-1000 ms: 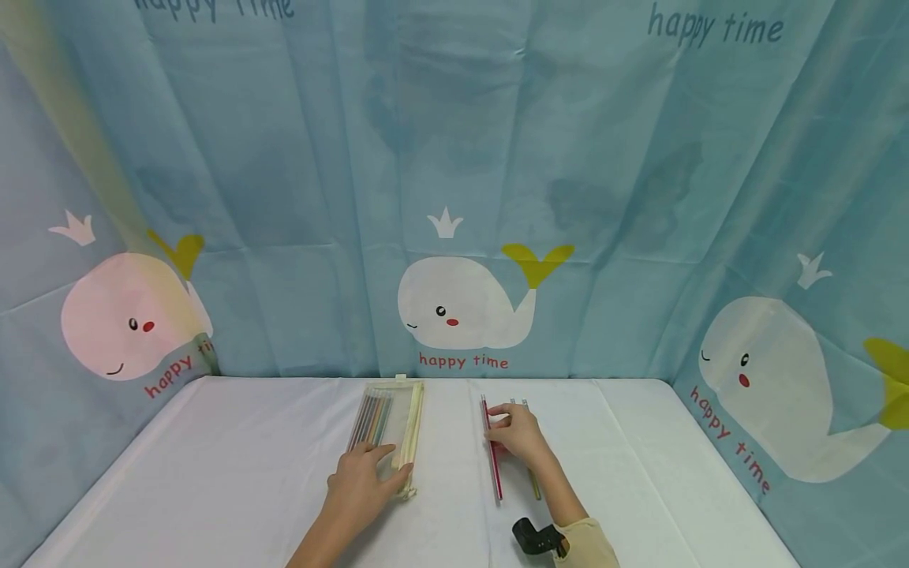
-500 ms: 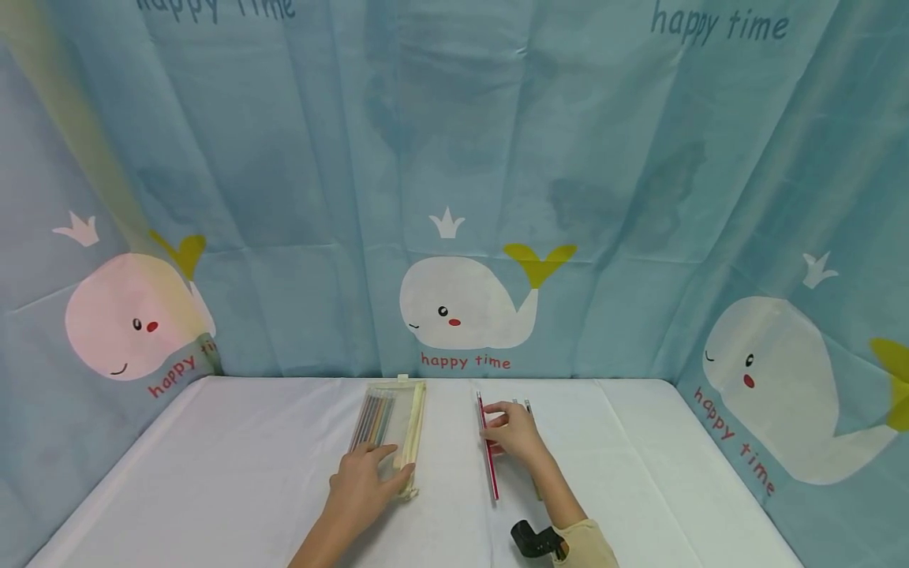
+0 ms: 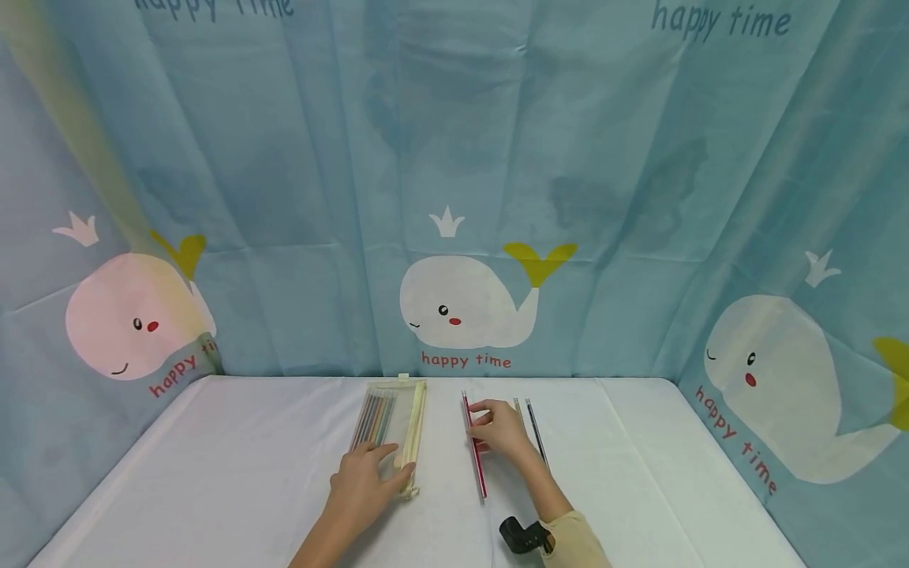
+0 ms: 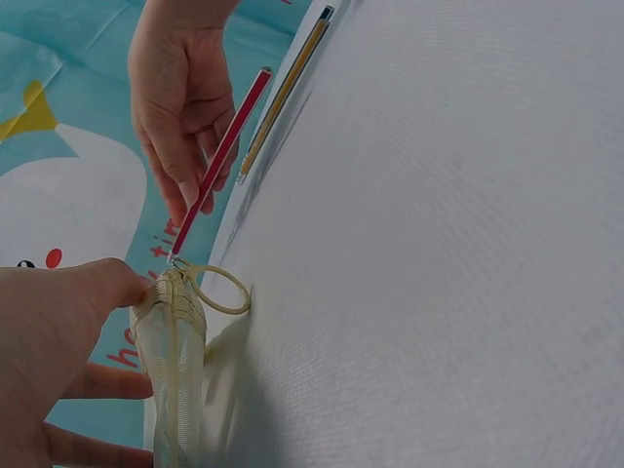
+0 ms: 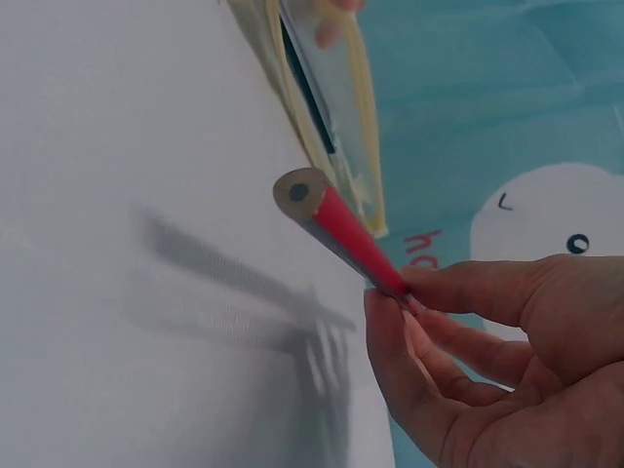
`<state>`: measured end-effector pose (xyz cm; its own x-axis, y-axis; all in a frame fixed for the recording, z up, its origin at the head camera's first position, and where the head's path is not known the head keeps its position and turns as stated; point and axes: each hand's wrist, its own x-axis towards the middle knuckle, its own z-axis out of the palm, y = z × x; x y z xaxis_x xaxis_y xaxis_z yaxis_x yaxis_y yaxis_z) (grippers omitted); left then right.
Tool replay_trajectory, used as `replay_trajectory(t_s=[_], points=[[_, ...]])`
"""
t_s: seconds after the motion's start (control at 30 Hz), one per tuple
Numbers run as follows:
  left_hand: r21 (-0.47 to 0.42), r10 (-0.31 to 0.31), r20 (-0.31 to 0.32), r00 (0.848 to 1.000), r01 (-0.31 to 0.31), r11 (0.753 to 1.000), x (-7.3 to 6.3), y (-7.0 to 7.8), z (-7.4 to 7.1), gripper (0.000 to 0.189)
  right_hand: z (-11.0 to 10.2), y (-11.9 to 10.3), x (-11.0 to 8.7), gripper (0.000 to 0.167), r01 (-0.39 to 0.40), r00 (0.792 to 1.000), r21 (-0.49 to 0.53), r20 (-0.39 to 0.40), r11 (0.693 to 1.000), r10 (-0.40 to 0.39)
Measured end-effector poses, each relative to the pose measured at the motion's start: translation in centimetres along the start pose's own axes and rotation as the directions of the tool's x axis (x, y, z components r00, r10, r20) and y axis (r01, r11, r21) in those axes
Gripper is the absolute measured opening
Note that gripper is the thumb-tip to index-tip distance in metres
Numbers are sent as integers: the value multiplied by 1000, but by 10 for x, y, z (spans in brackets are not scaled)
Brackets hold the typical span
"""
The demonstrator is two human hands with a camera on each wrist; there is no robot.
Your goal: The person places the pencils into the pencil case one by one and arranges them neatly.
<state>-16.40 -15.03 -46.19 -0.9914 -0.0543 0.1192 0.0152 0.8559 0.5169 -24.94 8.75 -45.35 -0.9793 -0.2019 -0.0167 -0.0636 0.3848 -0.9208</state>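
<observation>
A flat see-through mesh pouch point(image 3: 401, 406) with cream edging lies on the white table, several coloured pencils point(image 3: 372, 418) side by side within it. Resting across its near end is my left hand point(image 3: 362, 481), fingers spread and touching its top, thumb by the zip side. To the right, my right hand point(image 3: 503, 430) pinches a red pencil point(image 3: 478, 465) between thumb and fingertips. The right wrist view shows the pencil's flat end point(image 5: 299, 192) with its dark core, held above the cloth, its shadow apart. A cream ring point(image 4: 224, 291) hangs at the pouch's near corner in the left wrist view.
Beyond my right hand lie a dark pencil point(image 3: 536, 430) and a gold one point(image 4: 283, 97), partly hidden by the arm. A black wrist mount point(image 3: 523, 536) sits by the right sleeve. A blue whale-print curtain point(image 3: 469, 181) rises behind the table's back edge.
My right hand has moved left with the red pencil, nearer the pouch, uncovering more of the dark pencil behind it. The left hand and the pouch stay in place.
</observation>
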Motion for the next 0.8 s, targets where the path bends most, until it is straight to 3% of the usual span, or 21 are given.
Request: replay_trajectory(t_s=[0.3, 0.8], points=[[7, 25, -26, 999, -25, 1000, -2, 1, 0, 49, 15, -4, 9, 38, -13, 999, 44, 48, 999, 11], [4, 6, -11, 1000, -6, 1000, 0, -1, 1, 50, 38, -7, 25, 37, 4, 994, 28, 106, 1000, -7]])
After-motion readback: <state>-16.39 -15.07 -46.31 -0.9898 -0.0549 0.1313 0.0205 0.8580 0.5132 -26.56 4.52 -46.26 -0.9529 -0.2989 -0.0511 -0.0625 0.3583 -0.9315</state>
